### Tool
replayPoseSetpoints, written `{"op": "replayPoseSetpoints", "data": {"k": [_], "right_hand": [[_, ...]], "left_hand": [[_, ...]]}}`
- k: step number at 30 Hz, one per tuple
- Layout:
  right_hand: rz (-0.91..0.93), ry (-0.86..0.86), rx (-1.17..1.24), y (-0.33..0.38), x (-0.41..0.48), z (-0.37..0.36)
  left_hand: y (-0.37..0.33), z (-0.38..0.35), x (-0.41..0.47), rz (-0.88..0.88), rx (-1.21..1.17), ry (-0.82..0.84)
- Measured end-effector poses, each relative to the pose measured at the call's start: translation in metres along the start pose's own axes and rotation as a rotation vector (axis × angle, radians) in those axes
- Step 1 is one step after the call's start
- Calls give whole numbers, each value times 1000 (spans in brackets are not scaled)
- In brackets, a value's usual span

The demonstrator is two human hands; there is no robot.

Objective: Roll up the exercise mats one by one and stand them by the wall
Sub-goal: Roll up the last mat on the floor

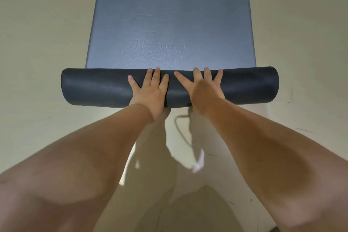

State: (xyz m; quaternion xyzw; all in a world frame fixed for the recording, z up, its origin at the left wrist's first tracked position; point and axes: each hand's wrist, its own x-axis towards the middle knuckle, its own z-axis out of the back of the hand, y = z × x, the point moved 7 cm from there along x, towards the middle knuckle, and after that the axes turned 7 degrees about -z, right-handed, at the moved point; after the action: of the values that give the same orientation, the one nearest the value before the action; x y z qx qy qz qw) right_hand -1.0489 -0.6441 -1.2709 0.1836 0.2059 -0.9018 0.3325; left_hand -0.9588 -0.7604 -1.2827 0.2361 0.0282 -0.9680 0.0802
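Observation:
A blue-grey exercise mat (170, 24) lies flat on the floor and stretches away from me to the top of the view. Its near end is wound into a dark roll (98, 88) that lies crosswise in front of me. My left hand (150, 92) presses flat on the middle of the roll with its fingers spread. My right hand (203, 86) lies beside it, also flat with spread fingers that reach over the roll's far side. The two hands nearly touch.
Pale cream floor (41, 43) surrounds the mat on both sides. Light-coloured clothing with a dangling cord (180, 132) hangs between my forearms just behind the roll.

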Motion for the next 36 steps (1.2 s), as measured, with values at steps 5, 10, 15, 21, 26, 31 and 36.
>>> {"op": "replayPoseSetpoints", "data": {"k": [5, 10, 15, 21, 26, 31, 36], "right_hand": [[31, 64, 80, -5, -4, 7], [62, 128, 105, 0, -45, -6], [131, 251, 131, 6, -89, -26], [203, 533, 276, 6, -133, -44], [158, 80, 134, 11, -165, -48], [17, 36, 189, 18, -188, -75], [-24, 46, 172, 13, -157, -72]], "left_hand": [[-3, 19, -7, -14, -23, 37], [-20, 7, -42, -35, -32, 93], [-46, -3, -85, -61, -102, 322], [-66, -16, -110, -222, -291, 590], [-57, -14, -93, -186, -454, 651], [-51, -19, -85, -166, -493, 578], [-40, -5, -90, -9, -327, 237]]}}
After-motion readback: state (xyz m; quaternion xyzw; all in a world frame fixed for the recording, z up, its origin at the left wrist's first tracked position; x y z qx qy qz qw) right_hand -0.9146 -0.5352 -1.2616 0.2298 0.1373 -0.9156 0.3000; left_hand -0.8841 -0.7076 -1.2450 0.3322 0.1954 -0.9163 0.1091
